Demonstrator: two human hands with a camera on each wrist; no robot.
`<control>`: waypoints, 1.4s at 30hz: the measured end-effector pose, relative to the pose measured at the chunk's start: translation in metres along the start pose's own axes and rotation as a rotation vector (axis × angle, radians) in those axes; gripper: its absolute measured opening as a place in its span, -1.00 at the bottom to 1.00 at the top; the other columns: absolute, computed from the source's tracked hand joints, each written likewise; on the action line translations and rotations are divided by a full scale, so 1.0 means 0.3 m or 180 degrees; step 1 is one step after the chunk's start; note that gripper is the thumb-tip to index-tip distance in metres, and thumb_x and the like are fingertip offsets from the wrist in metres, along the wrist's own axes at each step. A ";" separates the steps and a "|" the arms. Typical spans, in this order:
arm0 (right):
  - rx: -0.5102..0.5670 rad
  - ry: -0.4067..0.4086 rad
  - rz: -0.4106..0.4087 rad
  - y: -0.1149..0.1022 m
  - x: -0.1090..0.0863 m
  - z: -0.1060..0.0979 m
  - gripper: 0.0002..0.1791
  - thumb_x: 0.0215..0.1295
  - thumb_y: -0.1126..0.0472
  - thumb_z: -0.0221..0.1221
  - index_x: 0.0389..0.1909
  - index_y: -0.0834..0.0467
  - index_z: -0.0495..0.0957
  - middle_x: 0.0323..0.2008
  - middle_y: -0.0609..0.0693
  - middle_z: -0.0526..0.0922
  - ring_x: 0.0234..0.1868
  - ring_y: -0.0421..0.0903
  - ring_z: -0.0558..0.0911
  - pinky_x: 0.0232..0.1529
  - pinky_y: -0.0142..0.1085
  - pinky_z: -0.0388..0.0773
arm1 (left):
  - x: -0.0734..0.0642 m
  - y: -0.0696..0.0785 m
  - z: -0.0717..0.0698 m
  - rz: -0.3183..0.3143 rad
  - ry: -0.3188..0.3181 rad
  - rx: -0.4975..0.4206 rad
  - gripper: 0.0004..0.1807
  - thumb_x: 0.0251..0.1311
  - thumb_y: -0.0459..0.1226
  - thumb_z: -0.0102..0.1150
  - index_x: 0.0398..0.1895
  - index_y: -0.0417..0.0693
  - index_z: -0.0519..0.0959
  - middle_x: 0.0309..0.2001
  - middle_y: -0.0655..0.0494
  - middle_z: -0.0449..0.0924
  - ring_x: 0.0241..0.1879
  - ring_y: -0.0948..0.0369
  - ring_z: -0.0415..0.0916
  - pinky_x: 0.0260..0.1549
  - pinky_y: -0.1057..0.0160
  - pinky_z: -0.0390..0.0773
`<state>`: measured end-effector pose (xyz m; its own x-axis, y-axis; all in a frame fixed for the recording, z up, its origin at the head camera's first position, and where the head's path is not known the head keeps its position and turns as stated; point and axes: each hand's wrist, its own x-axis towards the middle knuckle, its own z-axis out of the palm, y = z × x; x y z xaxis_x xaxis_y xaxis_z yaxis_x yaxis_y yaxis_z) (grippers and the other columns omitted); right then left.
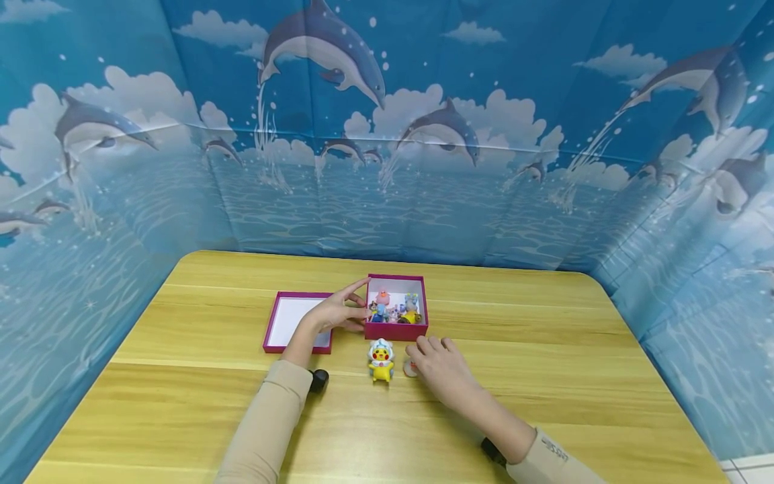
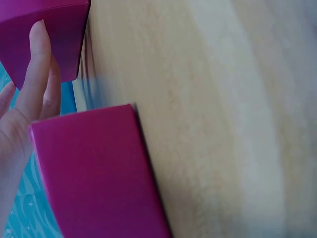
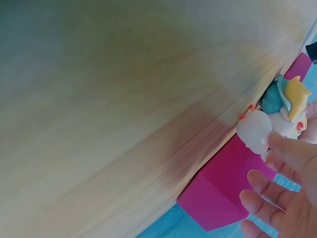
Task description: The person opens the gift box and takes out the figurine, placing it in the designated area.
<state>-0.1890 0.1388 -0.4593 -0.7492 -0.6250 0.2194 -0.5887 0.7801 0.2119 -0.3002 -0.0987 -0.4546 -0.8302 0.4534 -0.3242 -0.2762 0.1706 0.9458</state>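
Figurine, small and white, is pinched between thumb and fingers of the right hand at the worktop, just right of a yellow toy and in front of a pink box of little toys. A light, steady pinch should suit something so small and round, with knuckles clear of the yellow toy. Apart from it, the left hand rests extended fingers against the box's left side, wrist over a pink lid; the right reaches in palm down.

Forearms extended forward. Left hand: fingers nearly straight. Right hand: pinching, remaining fingers bent.
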 end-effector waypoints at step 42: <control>0.0558 0.0299 0.0176 0.055 0.063 -0.051 -0.63 0.09 0.13 0.29 -0.08 0.11 0.45 -0.27 0.04 0.50 -0.18 0.03 0.52 -0.16 -0.08 0.49 | 0.001 -0.009 0.001 0.0004 0.0034 -0.0031 -0.18 0.18 -0.43 0.10 0.42 0.30 -0.01 -0.02 -0.09 0.21 -0.32 0.11 0.52 -0.20 0.06 0.60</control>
<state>-0.2084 0.1394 -0.4372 -0.7550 -0.5747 0.3157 -0.5974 0.8014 0.0300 -0.2994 -0.0988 -0.4573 -0.8357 0.4443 -0.3229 -0.2798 0.1614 0.9464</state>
